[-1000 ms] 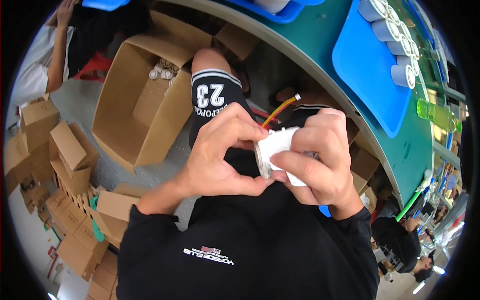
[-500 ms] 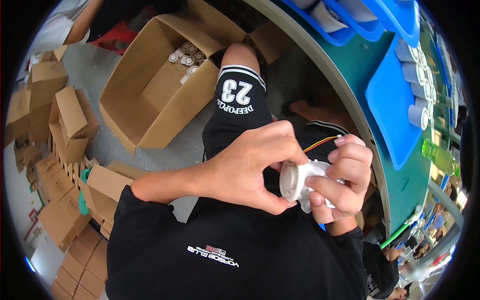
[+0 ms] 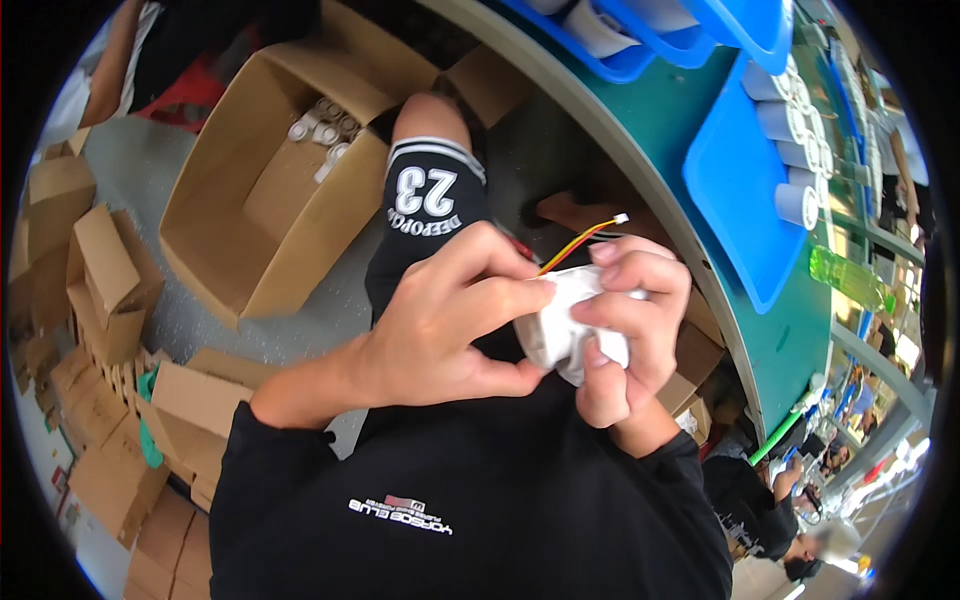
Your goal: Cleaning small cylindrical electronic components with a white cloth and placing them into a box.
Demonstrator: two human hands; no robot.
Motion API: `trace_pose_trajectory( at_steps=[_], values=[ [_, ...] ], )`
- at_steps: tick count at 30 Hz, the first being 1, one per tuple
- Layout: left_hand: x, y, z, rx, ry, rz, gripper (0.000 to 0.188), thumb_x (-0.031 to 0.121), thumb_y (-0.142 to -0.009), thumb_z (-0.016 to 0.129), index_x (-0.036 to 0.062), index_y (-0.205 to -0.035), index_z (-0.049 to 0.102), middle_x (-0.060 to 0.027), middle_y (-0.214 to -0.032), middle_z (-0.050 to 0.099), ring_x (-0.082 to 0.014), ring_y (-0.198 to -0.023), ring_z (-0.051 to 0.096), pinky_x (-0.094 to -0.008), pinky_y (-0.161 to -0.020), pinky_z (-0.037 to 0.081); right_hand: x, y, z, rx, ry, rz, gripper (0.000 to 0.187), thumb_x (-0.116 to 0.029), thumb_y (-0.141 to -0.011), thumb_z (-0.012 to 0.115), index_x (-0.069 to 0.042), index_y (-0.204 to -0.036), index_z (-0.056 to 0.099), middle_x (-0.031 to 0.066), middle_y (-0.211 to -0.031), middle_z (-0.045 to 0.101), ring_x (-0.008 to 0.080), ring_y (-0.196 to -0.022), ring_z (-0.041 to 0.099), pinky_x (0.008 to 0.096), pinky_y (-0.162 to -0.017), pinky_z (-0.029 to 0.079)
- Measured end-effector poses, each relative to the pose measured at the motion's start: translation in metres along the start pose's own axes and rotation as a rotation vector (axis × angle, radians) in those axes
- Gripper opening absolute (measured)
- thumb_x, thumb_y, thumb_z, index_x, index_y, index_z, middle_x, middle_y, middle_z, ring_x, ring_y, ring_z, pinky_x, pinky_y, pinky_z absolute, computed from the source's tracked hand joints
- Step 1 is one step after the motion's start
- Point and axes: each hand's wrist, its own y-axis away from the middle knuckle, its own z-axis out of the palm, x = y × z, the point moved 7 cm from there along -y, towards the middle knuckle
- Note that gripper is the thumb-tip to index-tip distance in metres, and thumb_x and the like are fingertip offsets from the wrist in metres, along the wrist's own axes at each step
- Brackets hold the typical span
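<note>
Both my hands are closed around a small white plastic part (image 3: 560,325) held over my lap. My left hand (image 3: 445,320) covers its left side, with fingers pressed on top. My right hand (image 3: 625,320) grips its right side from below and behind. A thin bundle of red, yellow and orange wires (image 3: 580,240) with a small white plug at the end sticks up out of the part. Most of the part is hidden by my fingers.
An open cardboard box (image 3: 270,190) holding several white parts stands on the floor to my left. Smaller folded cartons (image 3: 100,290) are piled farther left. A green workbench (image 3: 680,200) with blue trays (image 3: 735,190) of white cylinders and a green bottle (image 3: 850,280) curves along the right.
My hands have stayed on the white part and shifted their grip; the left fingers now press over its top. The view has tilted, so the box and bench appear shifted.
</note>
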Motion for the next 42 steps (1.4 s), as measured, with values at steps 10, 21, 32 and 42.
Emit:
trace_pose_trajectory(
  at_steps=[10, 21, 32, 42],
  values=[
    [0.0, 0.009, -0.005, 0.032, -0.209, 0.03, 0.068, 0.005, -0.053, 0.084, 0.0093, -0.116, 0.057, -0.0119, -0.097, 0.058, -0.0243, -0.078, 0.061, -0.032, -0.062, 0.052, 0.0, 0.005, 0.012, -0.072, -0.118, 0.007, 0.028, -0.006, -0.065, 0.067, -0.008, -0.093, 0.068, 0.0189, -0.126, 0.05, 0.0424, -0.12, 0.044, 0.0504, -0.101, 0.036],
    [0.004, 0.009, 0.0, -0.011, -0.278, 0.075, 0.068, 0.018, -0.057, 0.09, 0.0108, -0.116, 0.058, -0.0114, -0.099, 0.057, -0.0262, -0.083, 0.06, -0.0339, -0.068, 0.051, 0.028, 0.006, 0.016, -0.106, -0.583, 0.331, 0.067, 0.0, -0.073, 0.068, -0.004, -0.137, 0.047, 0.0207, -0.148, 0.034, 0.0337, -0.14, 0.035, 0.0413, -0.109, 0.035],
    [-0.005, -0.005, -0.003, 0.025, -0.12, 0.082, 0.063, 0.007, -0.052, 0.089, 0.0078, -0.11, 0.063, -0.0111, -0.099, 0.059, -0.0216, -0.078, 0.063, -0.0284, -0.063, 0.053, 0.031, 0.007, 0.013, -0.197, -0.486, 0.355, 0.068, 0.002, -0.065, 0.061, 0.001, -0.132, 0.048, 0.0177, -0.134, 0.046, 0.033, -0.129, 0.045, 0.0395, -0.106, 0.037],
    [-0.008, 0.005, -0.001, 0.025, -0.13, 0.053, 0.06, 0.005, -0.051, 0.088, 0.0054, -0.106, 0.065, -0.0111, -0.097, 0.057, -0.0205, -0.076, 0.06, -0.0274, -0.059, 0.052, 0.034, 0.008, 0.021, -0.183, -0.454, 0.419, 0.06, 0.0, -0.062, 0.065, 0.0, -0.122, 0.055, 0.0157, -0.125, 0.054, 0.0295, -0.117, 0.054, 0.0369, -0.098, 0.043]
  ],
)
